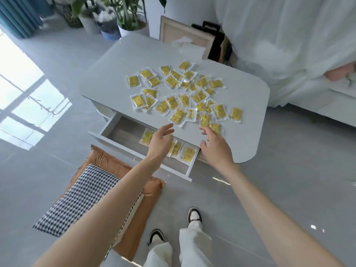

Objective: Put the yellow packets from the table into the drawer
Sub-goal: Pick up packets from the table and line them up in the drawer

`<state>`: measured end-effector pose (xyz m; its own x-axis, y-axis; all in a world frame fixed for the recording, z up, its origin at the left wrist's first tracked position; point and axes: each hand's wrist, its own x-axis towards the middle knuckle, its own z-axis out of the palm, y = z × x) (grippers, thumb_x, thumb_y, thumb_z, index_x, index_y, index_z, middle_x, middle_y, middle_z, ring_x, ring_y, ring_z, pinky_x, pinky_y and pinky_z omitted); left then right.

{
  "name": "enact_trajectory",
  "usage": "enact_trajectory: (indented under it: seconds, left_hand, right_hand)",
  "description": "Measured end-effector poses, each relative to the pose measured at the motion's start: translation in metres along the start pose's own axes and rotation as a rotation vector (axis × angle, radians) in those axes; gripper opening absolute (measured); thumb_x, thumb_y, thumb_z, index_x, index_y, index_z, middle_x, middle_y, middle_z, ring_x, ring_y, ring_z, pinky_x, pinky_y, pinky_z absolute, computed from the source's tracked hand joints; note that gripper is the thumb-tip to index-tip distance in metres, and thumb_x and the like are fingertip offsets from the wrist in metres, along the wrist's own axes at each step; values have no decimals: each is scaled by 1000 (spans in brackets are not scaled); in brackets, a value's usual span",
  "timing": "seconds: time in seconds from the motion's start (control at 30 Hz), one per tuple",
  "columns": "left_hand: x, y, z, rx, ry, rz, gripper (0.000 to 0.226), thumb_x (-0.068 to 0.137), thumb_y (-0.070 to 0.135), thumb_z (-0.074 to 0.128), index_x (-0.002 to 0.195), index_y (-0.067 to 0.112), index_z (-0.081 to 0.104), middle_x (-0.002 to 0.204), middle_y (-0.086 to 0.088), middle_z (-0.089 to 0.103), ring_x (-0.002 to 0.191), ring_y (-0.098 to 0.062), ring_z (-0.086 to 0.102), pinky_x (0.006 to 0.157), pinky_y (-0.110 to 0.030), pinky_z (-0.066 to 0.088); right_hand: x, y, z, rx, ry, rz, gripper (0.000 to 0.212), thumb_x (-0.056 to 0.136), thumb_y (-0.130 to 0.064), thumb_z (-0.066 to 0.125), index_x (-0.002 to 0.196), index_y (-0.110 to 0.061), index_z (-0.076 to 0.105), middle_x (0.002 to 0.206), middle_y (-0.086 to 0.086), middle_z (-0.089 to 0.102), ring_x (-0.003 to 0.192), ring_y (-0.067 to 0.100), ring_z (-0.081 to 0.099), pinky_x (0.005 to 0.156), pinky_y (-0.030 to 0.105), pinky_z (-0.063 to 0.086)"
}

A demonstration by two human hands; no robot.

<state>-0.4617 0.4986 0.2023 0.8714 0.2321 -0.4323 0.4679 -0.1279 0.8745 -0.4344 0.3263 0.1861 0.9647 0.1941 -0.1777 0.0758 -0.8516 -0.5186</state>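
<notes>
Several yellow packets (178, 116) in clear wrappers lie scattered over the white table (119, 74). Below its near edge a white drawer (107, 135) stands pulled out, with a few yellow packets (187, 154) lying inside. My left hand (160, 143) hovers over the drawer with relaxed fingers and holds nothing. My right hand (213, 145) reaches over the table's near edge, fingers spread, just short of the closest packet (214, 128). It holds nothing.
An orange floor cushion (107, 160) with a houndstooth pad (81, 197) lies left of my feet. Potted plants (131, 20) stand beyond the table. A white-draped sofa (300, 54) is at the right, a framed panel (185, 35) and a black bag behind the table.
</notes>
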Motion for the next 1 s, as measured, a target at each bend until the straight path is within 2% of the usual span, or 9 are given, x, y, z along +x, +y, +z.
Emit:
enact_trajectory:
  seconds: [0.2,0.3,0.43,0.53,0.67,0.87,1.0]
  left_hand:
    - [-36,46,81,6,-94,-5,44,94,8,41,134,25,49,122,7,58,115,-18,56,99,-35,45]
    - [-40,68,132,-3,-120,-6,44,95,6,41,135,22,48,126,2,57,114,-19,56,95,-32,44]
    - [-49,97,216,-9,-111,-16,44,94,4,42,135,18,49,129,-2,56,103,-16,55,86,-29,45]
    - [-55,119,274,-34,-118,-42,46,93,4,44,137,17,47,132,-3,55,104,-14,53,96,-31,43]
    - [-54,150,338,-93,-104,-67,46,93,4,43,138,13,44,131,-4,56,106,-17,55,100,-35,45]
    - [-16,189,398,-99,-75,-45,44,93,5,44,135,15,46,129,-2,57,116,-21,56,104,-40,44]
    - [32,211,431,-51,-58,12,44,93,5,44,136,15,45,128,-2,57,114,-19,55,100,-35,45]
  right_hand:
    - [-26,60,-84,16,46,41,50,94,-15,44,141,-31,37,135,-3,54,121,22,49,91,37,45]
    - [-32,103,-126,6,56,42,48,95,-14,42,140,-27,40,137,-3,52,122,22,49,93,36,45]
    - [-44,171,-190,-4,24,3,46,95,-13,43,138,-27,44,137,-7,51,120,19,49,91,34,43]
    - [-52,216,-232,-28,-15,-34,44,95,-16,46,136,-31,44,135,-9,52,116,17,52,88,35,47]
    - [-52,270,-277,-8,-9,-10,42,95,-17,47,135,-31,46,134,-10,53,116,16,52,88,35,48]
    - [-9,317,-321,-1,-4,-12,40,95,-16,47,134,-28,48,133,-7,54,115,16,53,88,33,47]
    - [47,341,-341,-1,-9,-30,41,96,-18,47,136,-29,46,134,-9,52,114,14,54,81,28,44]
